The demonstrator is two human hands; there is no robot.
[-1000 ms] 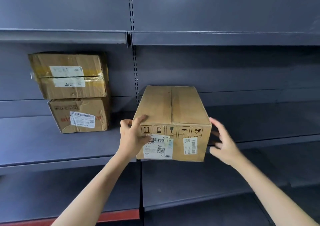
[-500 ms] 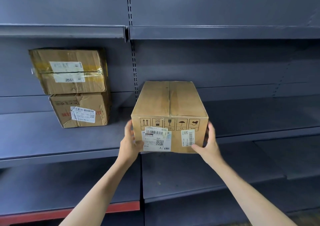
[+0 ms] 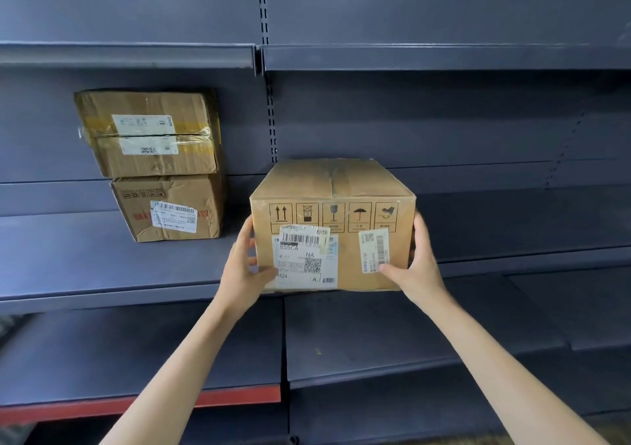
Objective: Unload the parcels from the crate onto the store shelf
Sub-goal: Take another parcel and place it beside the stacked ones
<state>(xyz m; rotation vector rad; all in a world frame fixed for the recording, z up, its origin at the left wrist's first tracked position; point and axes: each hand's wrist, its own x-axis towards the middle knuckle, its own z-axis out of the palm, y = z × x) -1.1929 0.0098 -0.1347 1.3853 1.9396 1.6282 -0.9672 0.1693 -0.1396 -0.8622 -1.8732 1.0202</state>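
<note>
At frame centre, the parcel (image 3: 333, 226) sat on the shelf (image 3: 102, 274), gripped between left hand (image 3: 244, 270) and right hand (image 3: 418, 267), fingers (image 3: 421, 229) curled round its sides.

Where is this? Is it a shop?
Probably a shop or its stockroom. Long dark metal shelves run in rows with slotted uprights, as in stores. Cardboard parcels with shipping labels sit on them: two stacked, one held by both hands.
</note>
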